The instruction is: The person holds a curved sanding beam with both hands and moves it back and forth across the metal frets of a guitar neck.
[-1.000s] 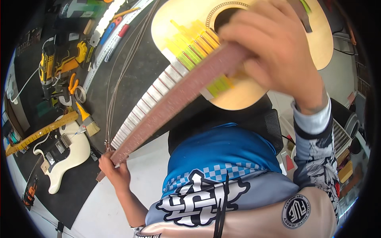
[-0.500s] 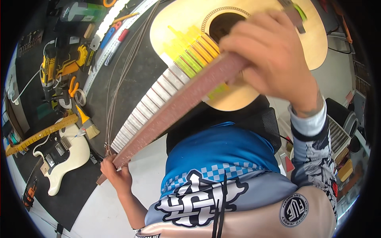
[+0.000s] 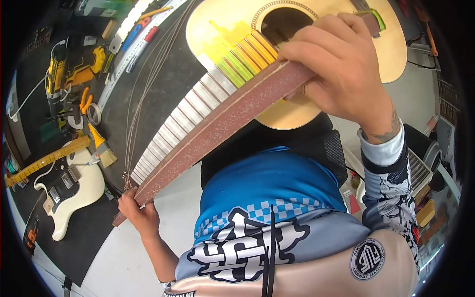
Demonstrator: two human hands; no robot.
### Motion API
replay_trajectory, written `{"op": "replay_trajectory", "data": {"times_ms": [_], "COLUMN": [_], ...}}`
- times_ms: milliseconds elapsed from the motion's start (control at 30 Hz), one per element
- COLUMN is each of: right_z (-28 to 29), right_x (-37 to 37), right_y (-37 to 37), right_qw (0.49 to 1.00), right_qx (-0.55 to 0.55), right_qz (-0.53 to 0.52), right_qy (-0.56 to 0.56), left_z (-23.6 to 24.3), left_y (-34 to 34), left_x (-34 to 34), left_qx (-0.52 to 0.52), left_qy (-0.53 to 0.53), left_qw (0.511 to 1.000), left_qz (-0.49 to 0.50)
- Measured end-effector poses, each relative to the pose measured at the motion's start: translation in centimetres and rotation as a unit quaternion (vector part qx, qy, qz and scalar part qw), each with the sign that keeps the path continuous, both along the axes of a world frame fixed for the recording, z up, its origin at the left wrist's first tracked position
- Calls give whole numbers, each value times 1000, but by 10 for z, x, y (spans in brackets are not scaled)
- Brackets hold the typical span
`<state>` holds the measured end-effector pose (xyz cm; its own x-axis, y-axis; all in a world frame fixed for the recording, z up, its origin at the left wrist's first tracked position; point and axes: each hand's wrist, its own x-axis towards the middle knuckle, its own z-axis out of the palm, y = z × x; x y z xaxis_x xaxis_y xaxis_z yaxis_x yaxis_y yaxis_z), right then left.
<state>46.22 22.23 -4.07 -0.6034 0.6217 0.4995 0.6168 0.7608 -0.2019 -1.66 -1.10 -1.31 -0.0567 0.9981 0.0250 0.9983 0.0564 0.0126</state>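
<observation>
A long straight sanding beam (image 3: 222, 127), its visible face covered in speckled reddish-brown abrasive, slants across the neck of an acoustic guitar (image 3: 292, 116). My right hand (image 3: 341, 69) is closed around its upper part, by the soundhole. At the lower end, my left hand (image 3: 138, 213) is closed round it near the headstock end of the neck. Alongside the beam runs the fretboard (image 3: 170, 126), masked with pale tape between the frets. Yellow and green tape (image 3: 252, 54) covers its upper part and some of the guitar top. Whether the beam touches the frets, I cannot tell.
Loose guitar strings (image 3: 148, 94) trail over the dark bench mat. Left of them lie a long ruler (image 3: 116, 74), a brush (image 3: 103, 148), orange-handled pliers (image 3: 85, 101) and a yellow-black power drill (image 3: 57, 74). A white electric guitar body (image 3: 81, 193) rests at the lower left.
The sanding beam's upper end has shifted a little to the right, and its green-tipped end shows more plainly. Both hands keep their hold. The whole view has shifted slightly.
</observation>
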Motion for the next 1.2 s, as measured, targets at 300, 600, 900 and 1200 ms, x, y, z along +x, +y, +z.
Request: {"op": "replay_trajectory", "data": {"times_ms": [300, 600, 900, 1200], "right_z": [15, 10, -3, 0], "right_x": [15, 21, 30, 35], "right_y": [-40, -48, -54, -54], "right_qw": [1000, 999, 997, 996], "right_qx": [8, 49, 80, 92], "right_qz": [-17, -13, -11, -4], "right_qy": [-10, -3, 15, 19], "left_z": [12, -3, -5, -4], "left_y": [-28, -40, -49, -49], "left_x": [8, 12, 17, 17], "left_qx": [40, 54, 68, 82], "left_qy": [6, 9, 10, 15], "left_qw": [999, 998, 998, 997], "left_qz": [-16, 5, -3, -8]}}
